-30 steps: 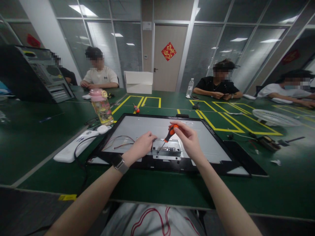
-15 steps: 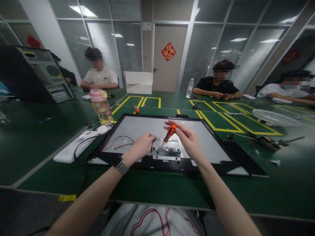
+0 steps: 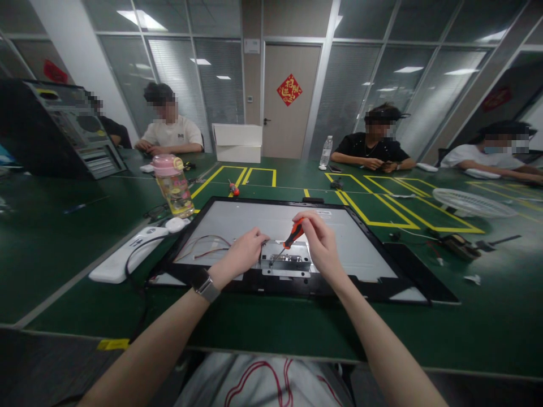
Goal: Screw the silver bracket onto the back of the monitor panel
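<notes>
My right hand (image 3: 321, 237) is closed on the end of an orange-and-black screwdriver (image 3: 294, 233). The tool leans, its thin shaft running down to the left, with the tip at the lower left of a metal bracket (image 3: 301, 263). My left hand (image 3: 245, 251) is closed at the bracket's left edge, thumb and fingers pressed together there. Beneath both hands lies a large flat display panel (image 3: 220, 217), pale grey with a black frame. Thin wires (image 3: 207, 241) lie on the panel left of the bracket. Whether the tip sits in a screw is too small to tell.
A white power bank-like box (image 3: 127, 257) and a pink-lidded bottle (image 3: 173, 186) stand left of the panel. A black slab (image 3: 424, 277) lies along its right edge. Beyond are a small red-handled tool (image 3: 234, 190), a white fan grille (image 3: 470, 202) and a computer case (image 3: 63, 130). Several people sit opposite.
My right hand's fingers have drawn together around the handle's end, where some were raised before. The screwdriver leans slightly more to the right. My left hand stays at the bracket.
</notes>
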A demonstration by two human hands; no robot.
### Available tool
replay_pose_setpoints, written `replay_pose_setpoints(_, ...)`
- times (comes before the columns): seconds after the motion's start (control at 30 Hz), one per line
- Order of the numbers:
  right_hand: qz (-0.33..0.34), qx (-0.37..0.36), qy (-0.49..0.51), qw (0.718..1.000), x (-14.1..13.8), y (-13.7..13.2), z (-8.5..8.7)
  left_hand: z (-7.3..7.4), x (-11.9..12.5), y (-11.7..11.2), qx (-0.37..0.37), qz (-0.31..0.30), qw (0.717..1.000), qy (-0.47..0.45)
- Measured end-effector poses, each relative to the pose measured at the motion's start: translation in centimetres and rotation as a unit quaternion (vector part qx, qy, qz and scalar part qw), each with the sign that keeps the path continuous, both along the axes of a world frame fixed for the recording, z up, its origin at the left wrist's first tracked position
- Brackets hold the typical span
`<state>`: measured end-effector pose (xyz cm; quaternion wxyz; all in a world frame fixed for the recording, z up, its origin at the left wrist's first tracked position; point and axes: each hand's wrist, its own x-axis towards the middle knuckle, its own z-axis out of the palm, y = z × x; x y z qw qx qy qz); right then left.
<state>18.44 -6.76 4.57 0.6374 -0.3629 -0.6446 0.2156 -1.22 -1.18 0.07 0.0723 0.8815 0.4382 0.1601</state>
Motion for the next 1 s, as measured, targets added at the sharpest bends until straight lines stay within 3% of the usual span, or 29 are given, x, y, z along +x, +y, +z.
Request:
replay_pose_setpoints(0.07, 0.008, 0.007, -0.010, 1.000, 0.1, -0.2, 0.1, 0.1, 0.0, -0.1, -0.002, 0.004, 1.000, 0.004)
replay_pose_setpoints(0.3, 0.151, -0.073, 0.079, 0.983, 0.3, 0.2, -0.1, 0.5, 0.2, -0.2, -0.007, 0.008, 1.000, 0.011)
replay_pose_setpoints(0.43, 0.080, -0.069, 0.123, 0.987, 0.2, 0.7, -0.6, 0.4, 0.1, -0.2, -0.008, 0.008, 1.000, 0.007)
replay_pose_setpoints(0.53, 0.027, -0.038, 0.088, 0.995, 0.0, 0.5, -0.4, 0.4, 0.2, -0.2, -0.009, 0.006, 1.000, 0.007)
replay_pose_setpoints(0.77, 0.081, -0.027, 0.037, 0.996, -0.2, -0.1, -0.2, 0.4, 0.2, -0.2, -0.003, 0.009, 1.000, 0.014)
replay_pose_setpoints(1.0, 0.024, -0.020, 0.033, 0.999, 0.3, 0.5, -0.5, 0.5, 0.2, -0.4, -0.005, 0.004, 1.000, 0.008)
